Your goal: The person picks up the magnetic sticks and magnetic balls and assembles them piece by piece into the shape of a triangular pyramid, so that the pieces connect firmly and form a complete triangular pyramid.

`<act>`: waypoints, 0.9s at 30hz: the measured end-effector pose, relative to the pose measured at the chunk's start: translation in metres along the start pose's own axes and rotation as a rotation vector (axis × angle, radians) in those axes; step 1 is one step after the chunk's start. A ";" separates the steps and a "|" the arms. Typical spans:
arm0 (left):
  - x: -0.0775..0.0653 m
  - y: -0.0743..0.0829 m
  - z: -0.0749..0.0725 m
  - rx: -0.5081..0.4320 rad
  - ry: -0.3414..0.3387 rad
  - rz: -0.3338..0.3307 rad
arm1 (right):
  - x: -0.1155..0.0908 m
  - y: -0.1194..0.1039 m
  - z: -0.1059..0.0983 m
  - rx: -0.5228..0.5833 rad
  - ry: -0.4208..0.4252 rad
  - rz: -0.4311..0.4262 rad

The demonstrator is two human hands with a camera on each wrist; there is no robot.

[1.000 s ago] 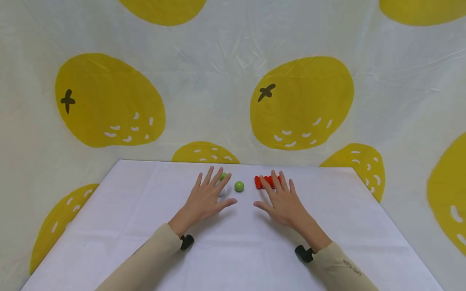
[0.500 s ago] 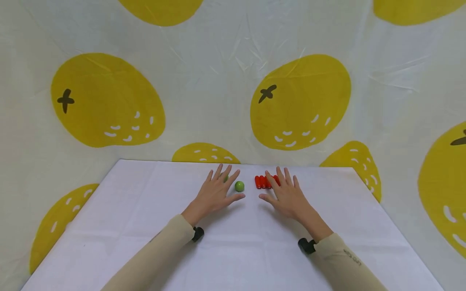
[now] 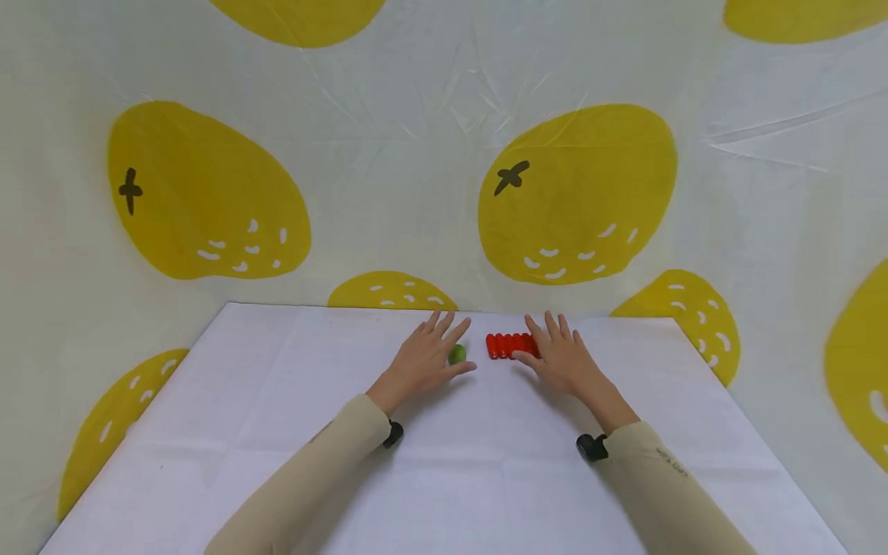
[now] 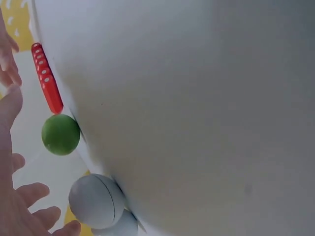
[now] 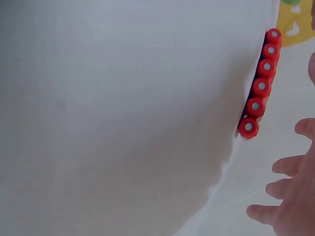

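The left hand partly hides a green ball

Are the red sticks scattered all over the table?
No, the red sticks lie side by side in one row, as the right wrist view shows.

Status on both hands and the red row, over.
Left hand empty, by green ball. Right hand empty, by red row. Head view: right hand partly covers row.

Left fingers and right fingers loosely spread, both forearms outstretched
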State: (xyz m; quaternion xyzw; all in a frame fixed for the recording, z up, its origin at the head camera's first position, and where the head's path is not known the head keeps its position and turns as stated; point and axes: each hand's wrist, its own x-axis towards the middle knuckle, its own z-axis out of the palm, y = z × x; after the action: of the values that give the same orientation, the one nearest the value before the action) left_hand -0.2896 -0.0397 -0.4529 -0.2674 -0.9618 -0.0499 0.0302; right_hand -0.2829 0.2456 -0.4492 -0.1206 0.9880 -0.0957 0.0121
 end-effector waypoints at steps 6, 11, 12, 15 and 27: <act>0.009 0.003 0.002 -0.069 -0.008 0.013 | 0.005 0.011 -0.002 0.045 -0.035 0.008; 0.014 0.005 0.001 -0.184 -0.024 0.026 | 0.009 0.012 -0.006 0.143 -0.098 0.043; 0.014 0.006 0.000 -0.198 -0.029 0.030 | 0.010 0.012 -0.006 0.166 -0.107 0.051; 0.016 0.006 -0.002 -0.235 -0.046 0.029 | 0.014 0.012 -0.007 0.216 -0.113 0.058; 0.015 0.008 -0.004 -0.398 -0.055 -0.020 | 0.025 0.026 -0.010 0.426 -0.131 0.071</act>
State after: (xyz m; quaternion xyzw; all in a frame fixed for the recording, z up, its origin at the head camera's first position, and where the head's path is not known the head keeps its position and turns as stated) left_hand -0.2985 -0.0254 -0.4474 -0.2600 -0.9360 -0.2320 -0.0498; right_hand -0.3139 0.2665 -0.4446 -0.0866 0.9462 -0.2935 0.1048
